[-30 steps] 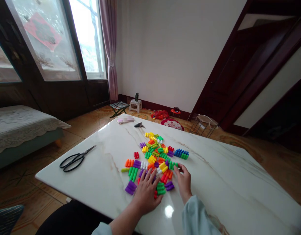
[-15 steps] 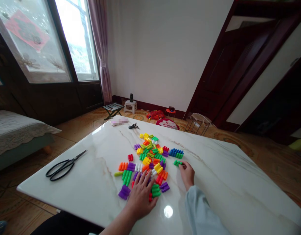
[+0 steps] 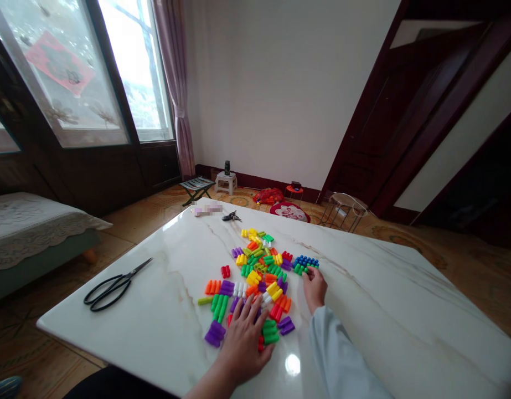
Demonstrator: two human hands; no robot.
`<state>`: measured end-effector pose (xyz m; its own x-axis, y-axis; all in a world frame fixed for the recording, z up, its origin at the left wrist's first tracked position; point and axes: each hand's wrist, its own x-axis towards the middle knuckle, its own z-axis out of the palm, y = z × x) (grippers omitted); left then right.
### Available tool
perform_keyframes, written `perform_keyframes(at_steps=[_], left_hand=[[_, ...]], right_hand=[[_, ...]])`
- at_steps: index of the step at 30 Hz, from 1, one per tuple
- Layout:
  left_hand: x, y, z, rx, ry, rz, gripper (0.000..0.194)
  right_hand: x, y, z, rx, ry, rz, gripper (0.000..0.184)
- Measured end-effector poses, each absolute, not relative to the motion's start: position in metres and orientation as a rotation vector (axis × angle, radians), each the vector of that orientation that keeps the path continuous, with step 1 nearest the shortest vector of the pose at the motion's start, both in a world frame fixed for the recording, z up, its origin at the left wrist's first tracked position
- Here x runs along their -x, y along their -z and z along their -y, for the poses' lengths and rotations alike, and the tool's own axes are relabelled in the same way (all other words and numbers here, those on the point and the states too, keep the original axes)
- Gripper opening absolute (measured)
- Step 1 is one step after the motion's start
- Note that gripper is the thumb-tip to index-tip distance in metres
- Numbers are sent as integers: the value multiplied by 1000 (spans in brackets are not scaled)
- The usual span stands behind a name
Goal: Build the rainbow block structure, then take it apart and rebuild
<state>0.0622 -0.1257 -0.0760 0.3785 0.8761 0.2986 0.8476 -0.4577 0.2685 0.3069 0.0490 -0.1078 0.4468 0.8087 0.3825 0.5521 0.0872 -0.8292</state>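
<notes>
My left hand (image 3: 246,339) lies flat with its fingers spread over the near part of a pile of colourful plastic building blocks, each made of short joined tubes. Beside its thumb is a green block (image 3: 271,331), and a purple block (image 3: 215,334) lies to its left. At the right edge of the pile, my right hand (image 3: 315,288) pinches a small green block (image 3: 299,270) between thumb and fingertips. This block is up against the near side of the blue blocks (image 3: 307,260). Whether it is joined to them I cannot tell.
Black-handled scissors (image 3: 118,285) lie at the left of the white marble-patterned table (image 3: 168,327). Small dark pliers (image 3: 231,216) and a blurred pinkish item (image 3: 208,209) are at the far edge. Stools stand on the floor beyond.
My right hand has moved slightly away from me with the green block, bringing it to the blue blocks. My left hand stays on the pile. The view has shifted slightly.
</notes>
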Motion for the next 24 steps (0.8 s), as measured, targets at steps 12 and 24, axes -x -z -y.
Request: perform_keyframes(at_steps=[12,24], left_hand=[[-63,75,127,-2490,-635,-1588,71],[-64,75,127,-2424,-657,-1570,78]], right_hand=[[-295,107,-30,1522,-156,1415,32],[-301,112,-34,1631,-167,1579,41]])
